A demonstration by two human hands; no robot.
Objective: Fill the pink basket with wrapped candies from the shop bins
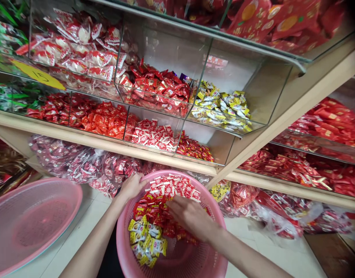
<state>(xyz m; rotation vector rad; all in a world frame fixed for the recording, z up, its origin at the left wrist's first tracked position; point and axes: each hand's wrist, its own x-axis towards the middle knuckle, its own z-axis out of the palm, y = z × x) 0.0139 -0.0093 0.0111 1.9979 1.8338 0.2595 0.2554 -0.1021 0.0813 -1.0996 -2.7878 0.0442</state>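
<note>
A round pink plastic basket (124, 235) stands below me with wrapped candies in it. My left hand (132, 186) is closed on its rim at the far left. Inside the basket, my right hand (189, 216) lies over the red-wrapped candies (150, 206), fingers stretched out and touching them; its palm side is hidden. Red-and-white wrapped candies (173, 185) fill the back of the basket. Yellow-and-white wrapped candies (148, 241) are heaped at the front left, beside a bare patch of basket floor.
Clear-walled shelf bins ahead hold red candies (157, 88), yellow-and-white candies (220, 104) and red-and-white ones (154, 135). A second pink basket (41, 227) sits on the floor at left. Bagged candies (87, 164) lie under the shelf. A wooden divider (299, 85) slants at right.
</note>
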